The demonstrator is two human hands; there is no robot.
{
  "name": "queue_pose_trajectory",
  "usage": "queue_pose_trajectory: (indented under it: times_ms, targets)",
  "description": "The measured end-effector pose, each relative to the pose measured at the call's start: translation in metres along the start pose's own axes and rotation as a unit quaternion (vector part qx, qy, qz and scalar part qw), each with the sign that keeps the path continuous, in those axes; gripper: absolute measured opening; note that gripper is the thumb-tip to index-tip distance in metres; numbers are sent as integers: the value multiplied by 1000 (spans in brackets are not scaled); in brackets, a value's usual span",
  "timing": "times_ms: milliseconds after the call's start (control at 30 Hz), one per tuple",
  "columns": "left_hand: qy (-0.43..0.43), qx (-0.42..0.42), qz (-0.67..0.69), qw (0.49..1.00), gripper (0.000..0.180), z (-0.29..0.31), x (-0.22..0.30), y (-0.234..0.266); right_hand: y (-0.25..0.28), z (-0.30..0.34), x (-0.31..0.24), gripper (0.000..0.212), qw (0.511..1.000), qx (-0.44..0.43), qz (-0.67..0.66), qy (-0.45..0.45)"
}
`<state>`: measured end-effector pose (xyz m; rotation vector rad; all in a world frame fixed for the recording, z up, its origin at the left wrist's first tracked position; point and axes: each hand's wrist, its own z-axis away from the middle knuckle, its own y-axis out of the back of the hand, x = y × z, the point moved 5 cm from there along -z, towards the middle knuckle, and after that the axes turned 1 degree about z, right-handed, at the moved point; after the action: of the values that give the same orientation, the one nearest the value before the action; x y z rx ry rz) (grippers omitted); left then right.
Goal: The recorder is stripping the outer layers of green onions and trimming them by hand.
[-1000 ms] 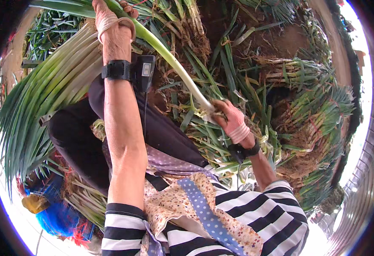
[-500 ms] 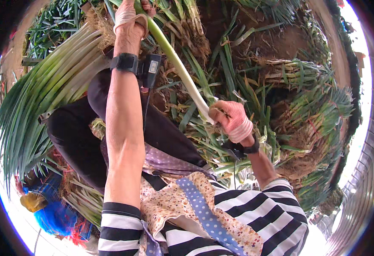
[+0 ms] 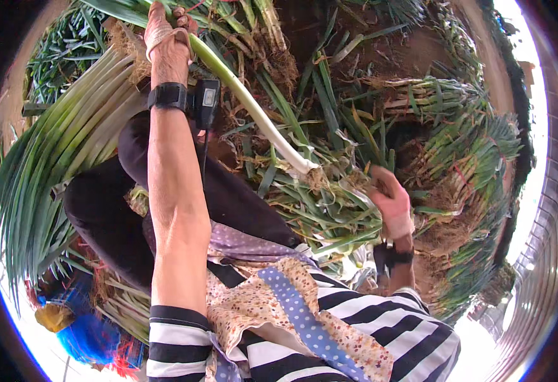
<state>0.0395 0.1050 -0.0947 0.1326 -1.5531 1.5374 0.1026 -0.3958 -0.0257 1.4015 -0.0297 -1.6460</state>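
Note:
My left hand (image 3: pixel 167 35), in a pale fingerless glove, is closed around the green part of a long leek (image 3: pixel 253 105) at the top of the view. The leek's white stalk slants down to the right and ends in a small tuft of roots. My right hand (image 3: pixel 390 200), in a pink glove, is off the stalk, to the right of the root end. It is slightly blurred, with its fingers apart, over loose peeled leaves (image 3: pixel 349 213). Nothing held shows in it.
A big bundle of trimmed leeks (image 3: pixel 69 121) lies to the left beside my dark-trousered knees (image 3: pixel 100 210). Tied bundles with roots (image 3: pixel 463 172) lie at the right. Leafy stalks (image 3: pixel 272 38) lie ahead on brown soil. A blue plastic bag (image 3: pixel 88 337) is at lower left.
My right hand has let go of the leek's root end and moved right and down. My left hand has shifted left with the leek, whose rooted end now shows.

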Motion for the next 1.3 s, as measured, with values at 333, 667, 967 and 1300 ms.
queue_pose_trajectory:
  times_ms: [333, 667, 967, 1300]
  targets:
    - [57, 122, 29, 991, 32, 12, -30, -17, -108, -48, -53, 44, 961, -262, -85, 29]
    - [118, 218, -13, 969, 23, 29, -53, -3, -62, 37, -84, 8, 982, -20, 57, 181]
    - [-1, 138, 42, 990, 30, 28, -27, -35, 41, 47, 124, 32, 942, -32, 326, -80]
    - [-12, 29, -62, 998, 19, 97, -58, -88, -90, -101, -104, 66, 935, 100, 266, 214]
